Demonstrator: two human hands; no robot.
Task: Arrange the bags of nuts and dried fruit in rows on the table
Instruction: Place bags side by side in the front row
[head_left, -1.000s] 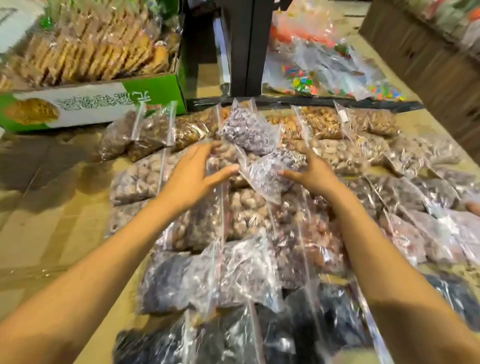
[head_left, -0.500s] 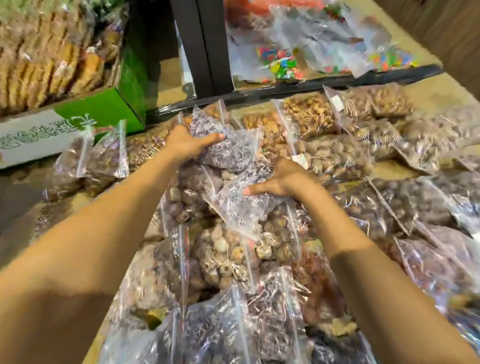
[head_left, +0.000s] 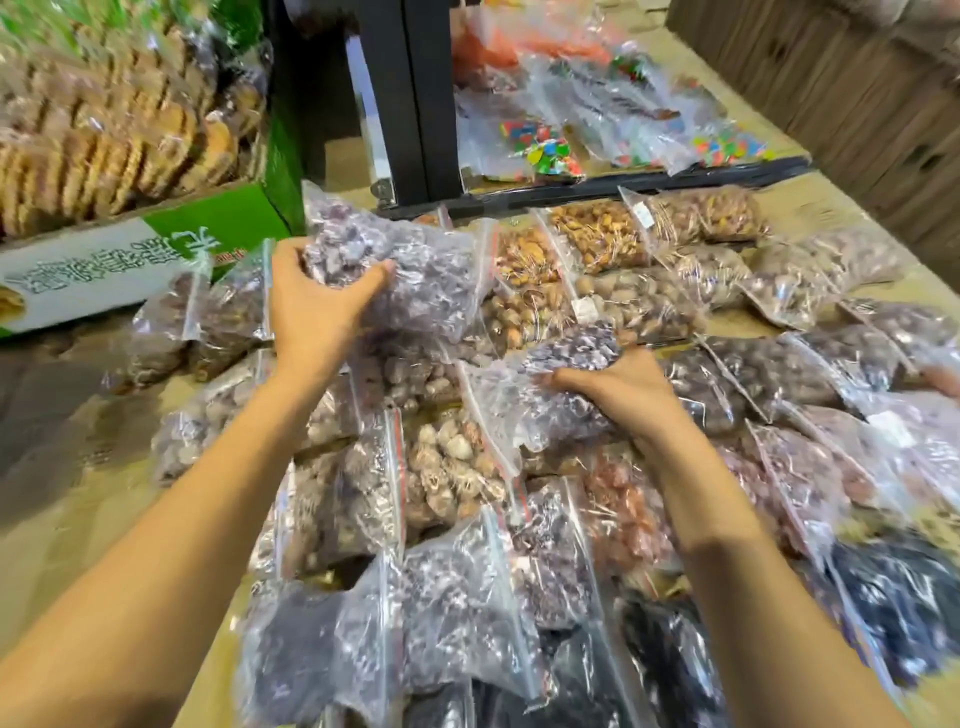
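Observation:
Several clear zip bags of nuts and dried fruit cover the table (head_left: 78, 499) in rough rows. My left hand (head_left: 317, 306) grips a bag of purplish dried fruit (head_left: 415, 275), held a little above the pile near the far left. My right hand (head_left: 618, 384) grips a second purplish bag (head_left: 545, 384) lying on top of other bags in the middle. Light brown nut bags (head_left: 597, 239) lie along the far row, dark fruit bags (head_left: 597, 675) along the near edge.
A green carton of stacked biscuits (head_left: 130, 260) stands at the far left. A black post (head_left: 410, 98) rises behind the bags. Bags of colourful sweets (head_left: 540, 150) lie beyond a black rail. A brown wall (head_left: 857, 104) runs along the right.
Both hands have closed on purplish bags. The left hand has lifted its bag up and toward the far left; the right hand has pressed onto its bag in the middle.

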